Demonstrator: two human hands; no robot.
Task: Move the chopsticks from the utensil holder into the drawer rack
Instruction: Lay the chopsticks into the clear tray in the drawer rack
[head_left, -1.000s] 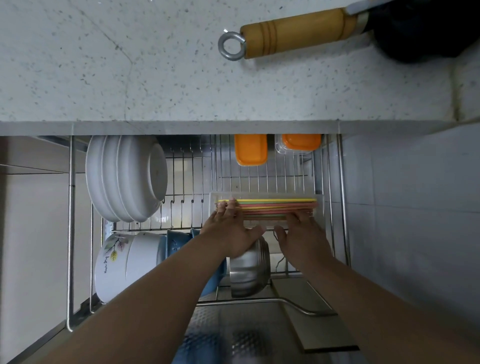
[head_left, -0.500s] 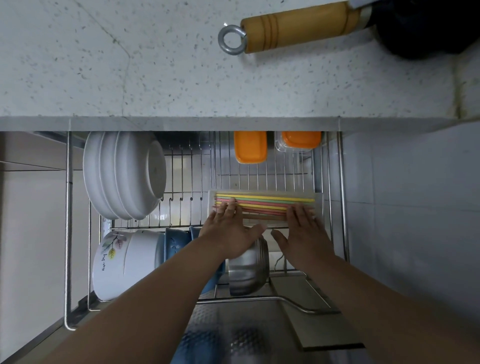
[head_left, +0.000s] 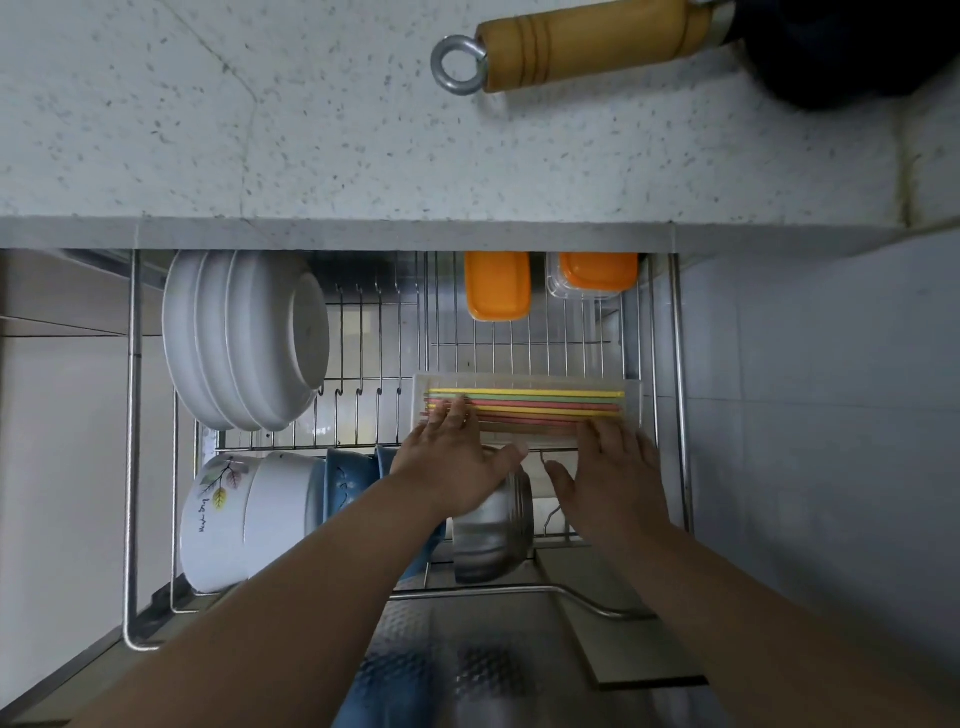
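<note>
Several coloured chopsticks (head_left: 540, 404), yellow, pink and green, lie side by side in a clear shallow tray (head_left: 632, 400) on the pulled-out wire drawer rack (head_left: 675, 364). My left hand (head_left: 457, 462) lies flat with spread fingers, its fingertips touching the left ends of the chopsticks. My right hand (head_left: 608, 478) lies flat at the tray's near right edge, fingers apart, covering the nearest sticks. Neither hand grips anything. No utensil holder shows in this view.
White bowls (head_left: 244, 338) stand on edge at the rack's back left. A leaf-patterned bowl (head_left: 228, 519), blue bowls (head_left: 348, 483) and a steel bowl (head_left: 493, 530) sit in front. Orange-lidded boxes (head_left: 497, 286) are at the back. A wooden pan handle (head_left: 587, 41) lies on the counter (head_left: 260, 130).
Both hands stay on the tray; the fingers have shifted slightly over the chopsticks, and more of the sticks' length now shows between the hands.
</note>
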